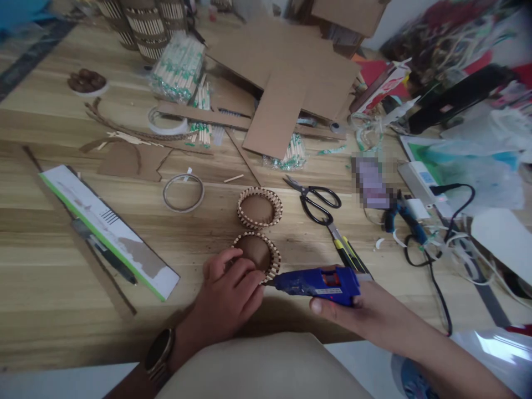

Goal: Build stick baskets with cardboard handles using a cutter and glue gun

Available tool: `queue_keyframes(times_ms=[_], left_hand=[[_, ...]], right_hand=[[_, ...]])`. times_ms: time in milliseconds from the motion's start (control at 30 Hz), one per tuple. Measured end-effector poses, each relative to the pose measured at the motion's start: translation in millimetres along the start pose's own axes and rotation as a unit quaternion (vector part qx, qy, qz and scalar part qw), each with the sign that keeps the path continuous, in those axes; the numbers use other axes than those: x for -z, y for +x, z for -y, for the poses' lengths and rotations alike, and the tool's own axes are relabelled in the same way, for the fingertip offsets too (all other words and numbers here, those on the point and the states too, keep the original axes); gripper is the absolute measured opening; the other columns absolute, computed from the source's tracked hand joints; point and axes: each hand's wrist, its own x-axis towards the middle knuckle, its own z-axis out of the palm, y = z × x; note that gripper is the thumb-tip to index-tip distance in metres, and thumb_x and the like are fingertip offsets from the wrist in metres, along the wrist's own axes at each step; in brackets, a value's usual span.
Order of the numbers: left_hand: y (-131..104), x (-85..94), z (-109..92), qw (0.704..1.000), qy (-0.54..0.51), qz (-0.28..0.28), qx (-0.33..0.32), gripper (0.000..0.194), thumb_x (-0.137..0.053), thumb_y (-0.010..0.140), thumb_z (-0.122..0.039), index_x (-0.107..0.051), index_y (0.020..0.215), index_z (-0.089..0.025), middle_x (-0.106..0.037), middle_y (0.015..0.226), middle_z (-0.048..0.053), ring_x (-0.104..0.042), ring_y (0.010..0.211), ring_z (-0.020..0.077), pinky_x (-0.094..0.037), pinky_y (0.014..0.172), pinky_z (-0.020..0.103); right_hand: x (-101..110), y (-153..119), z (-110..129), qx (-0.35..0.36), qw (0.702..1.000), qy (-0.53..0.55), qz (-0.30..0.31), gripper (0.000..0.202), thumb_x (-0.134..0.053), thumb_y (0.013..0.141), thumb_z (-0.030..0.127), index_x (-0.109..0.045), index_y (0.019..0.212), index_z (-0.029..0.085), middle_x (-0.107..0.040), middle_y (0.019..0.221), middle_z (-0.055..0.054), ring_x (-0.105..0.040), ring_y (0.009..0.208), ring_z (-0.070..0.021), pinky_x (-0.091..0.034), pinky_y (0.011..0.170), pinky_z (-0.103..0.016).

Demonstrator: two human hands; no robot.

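Observation:
My left hand (233, 285) grips the near side of a small round basket (274, 260) with a wall of short wooden sticks and a brown cardboard base. In my right hand (353, 310) is a blue glue gun (316, 282), its nozzle pointing left and at the basket's near right edge. Whether the nozzle touches the sticks I cannot tell. Just beyond lies a second round basket (260, 208) of the same make. Black-handled scissors (318, 199) lie to its right, and a yellow and black utility knife (349, 249) lies below them.
At left is a long white and green box strip (112, 227) with a dark-handled tool (108, 257). A tape roll (183, 193) lies left of the baskets. Cardboard sheets (274, 111) and bundled sticks (178, 64) fill the back. A power strip (428, 185) with cables sits right.

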Motion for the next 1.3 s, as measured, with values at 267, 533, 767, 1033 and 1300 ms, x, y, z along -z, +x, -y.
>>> queue_keyframes(times_ms=[267,533,767,1033,1300], left_hand=[[-1.7,-1.5,0.8,1.0,-0.002,0.005,0.001,0.011,-0.053,0.096,-0.021,-0.063,0.094,-0.025,-0.071,0.091,-0.001,-0.057,0.102,0.0223,-0.035,0.102,0.041],[-0.9,-1.0,0.3,1.0,0.005,-0.005,-0.001,0.011,-0.054,0.095,-0.021,-0.065,0.093,-0.025,-0.071,0.09,0.0,-0.055,0.106,0.0236,-0.036,0.1,0.04],[-0.5,-0.1,0.1,1.0,0.002,0.002,0.001,0.013,-0.053,0.095,-0.02,-0.065,0.093,-0.025,-0.071,0.091,0.0,-0.054,0.106,0.0243,-0.036,0.1,0.041],[-1.6,-1.1,0.9,1.0,-0.004,0.003,0.004,0.013,-0.053,0.096,-0.021,-0.065,0.094,-0.025,-0.07,0.09,0.0,-0.054,0.104,0.0236,-0.037,0.1,0.042],[-0.8,-0.8,0.5,1.0,-0.002,0.003,0.004,0.014,-0.053,0.096,-0.021,-0.065,0.092,-0.025,-0.071,0.09,0.0,-0.055,0.104,0.0231,-0.036,0.101,0.041]], right_hand=[[0.3,-1.2,1.0,-0.018,1.0,0.006,0.005,0.034,-0.058,0.09,0.053,-0.074,0.082,0.024,-0.072,0.08,-0.002,-0.064,0.074,-0.0197,-0.053,0.066,-0.028],[-5.1,-4.3,-3.2,-0.059,0.998,-0.014,-0.034,0.036,-0.061,0.084,0.058,-0.075,0.083,0.024,-0.069,0.074,-0.004,-0.064,0.075,-0.0228,-0.055,0.065,-0.03],[-4.0,-2.1,-1.4,-0.033,0.999,0.032,-0.004,0.031,-0.061,0.088,0.052,-0.075,0.085,0.024,-0.073,0.087,-0.004,-0.066,0.079,-0.0209,-0.055,0.07,-0.029],[-2.3,-0.8,-1.9,-0.029,0.999,0.037,0.007,0.036,-0.058,0.088,0.057,-0.07,0.08,0.023,-0.063,0.068,0.0,-0.055,0.062,-0.0152,-0.044,0.05,-0.022],[-3.1,0.3,5.5,-0.038,0.999,0.02,-0.015,0.032,-0.057,0.087,0.053,-0.071,0.08,0.024,-0.059,0.064,0.0,-0.053,0.059,-0.016,-0.047,0.054,-0.025]])
